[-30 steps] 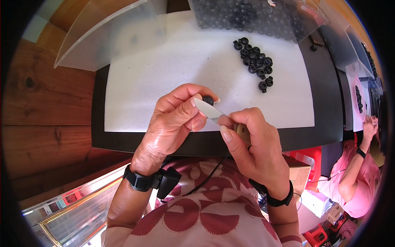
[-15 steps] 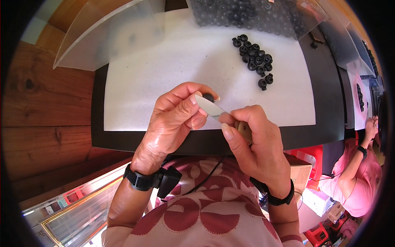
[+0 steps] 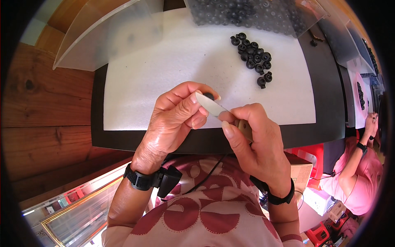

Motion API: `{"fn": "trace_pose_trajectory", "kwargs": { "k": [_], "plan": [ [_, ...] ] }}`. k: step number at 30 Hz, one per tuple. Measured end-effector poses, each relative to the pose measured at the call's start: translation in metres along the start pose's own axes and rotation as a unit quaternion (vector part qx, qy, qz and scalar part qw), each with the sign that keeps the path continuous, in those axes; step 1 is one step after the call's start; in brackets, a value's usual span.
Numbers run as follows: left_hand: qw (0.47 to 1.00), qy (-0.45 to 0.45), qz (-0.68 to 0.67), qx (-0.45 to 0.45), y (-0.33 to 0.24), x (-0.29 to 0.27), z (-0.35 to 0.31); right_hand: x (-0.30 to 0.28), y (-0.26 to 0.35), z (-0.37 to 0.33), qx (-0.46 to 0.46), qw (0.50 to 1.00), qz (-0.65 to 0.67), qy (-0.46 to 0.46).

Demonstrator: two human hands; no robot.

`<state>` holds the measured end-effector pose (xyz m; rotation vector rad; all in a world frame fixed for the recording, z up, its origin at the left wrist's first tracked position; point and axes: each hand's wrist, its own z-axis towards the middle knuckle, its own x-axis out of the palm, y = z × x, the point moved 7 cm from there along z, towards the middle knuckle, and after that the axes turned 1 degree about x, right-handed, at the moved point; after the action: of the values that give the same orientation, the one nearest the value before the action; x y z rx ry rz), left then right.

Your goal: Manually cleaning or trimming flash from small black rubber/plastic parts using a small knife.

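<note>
My left hand (image 3: 175,113) pinches a small round black part (image 3: 208,96) between thumb and fingers, above the near edge of the white sheet (image 3: 144,90). In my right hand (image 3: 259,142) is a knife (image 3: 214,108) with a tan handle, gripped with thumb and forefinger near the blade's base. Its blade slants up to the left, and the tip lies by my left thumb, across the near side of the black part. The blade hides some of that part. Beyond my hands, to the right, several knobbed black parts (image 3: 257,57) lie loosely grouped on the sheet.
A clear bin (image 3: 247,18) full of similar black parts stands at the far edge. An open translucent box (image 3: 86,45) sits at the far left. The dark table (image 3: 325,103) borders the sheet. At right, a co-worker in pink (image 3: 362,177) sits near red stools (image 3: 317,234).
Both hands, the knife and the pinched black part keep almost the same pose. The whole view has shifted very slightly.
</note>
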<state>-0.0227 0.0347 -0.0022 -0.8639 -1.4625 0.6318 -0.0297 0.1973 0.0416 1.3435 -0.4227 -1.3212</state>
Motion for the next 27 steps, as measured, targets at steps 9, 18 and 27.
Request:
{"fn": "trace_pose_trajectory", "kwargs": {
  "k": [9, 18, 27],
  "plan": [
    [1.000, 0.006, -0.005, -0.003, 0.0020, 0.0005, 0.0002, -0.0009, -0.0004, -0.0011, 0.010, 1.000, 0.009, 0.006],
    [0.998, 0.008, -0.054, -0.005, 0.0066, -0.0024, 0.0022, -0.0019, -0.0008, -0.0013, 0.013, 1.000, 0.011, 0.006],
    [0.999, 0.002, -0.042, 0.004, 0.0080, 0.0014, 0.0038, -0.0036, -0.0025, -0.0022, 0.011, 1.000, 0.013, 0.007]
  ]
}}
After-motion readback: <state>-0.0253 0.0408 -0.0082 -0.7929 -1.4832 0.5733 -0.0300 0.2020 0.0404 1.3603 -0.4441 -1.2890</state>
